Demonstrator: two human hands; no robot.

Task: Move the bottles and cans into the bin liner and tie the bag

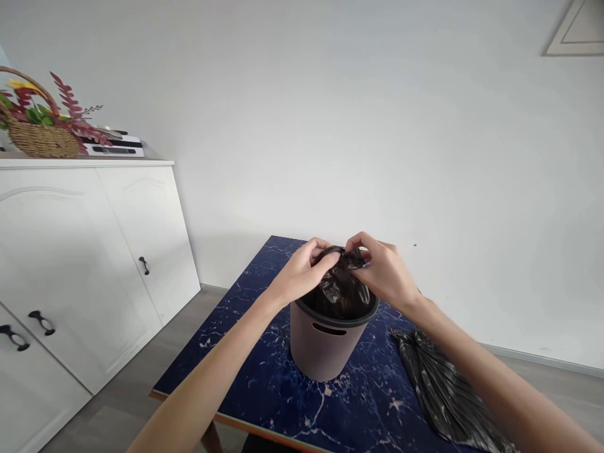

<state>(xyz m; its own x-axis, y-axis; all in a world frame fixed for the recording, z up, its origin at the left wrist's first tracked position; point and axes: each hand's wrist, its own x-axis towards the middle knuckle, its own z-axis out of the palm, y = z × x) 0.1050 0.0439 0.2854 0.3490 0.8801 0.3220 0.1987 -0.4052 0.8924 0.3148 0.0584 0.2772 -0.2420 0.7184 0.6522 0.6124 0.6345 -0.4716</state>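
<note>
A grey-brown trash can point(321, 352) with a dark rim and a slot handle stands upright on a blue marble-patterned table point(264, 377). Gathered at its mouth is a black garbage bag point(342, 289), its lower part down inside the can. My left hand point(309, 267) pinches the bunched top of the bag from the left, thumb across the front. From the right, my right hand point(381, 267) grips the same bunched plastic between thumb and fingers. Both hands are just above the rim, close together. What lies under the bag is hidden.
Another black plastic bag point(443, 384) lies crumpled at the table's right, partly behind my right forearm. White cabinets point(104, 251) stand at the left, with a wicker flower basket point(44, 138) on top. A pale wall point(353, 126) rises behind the table.
</note>
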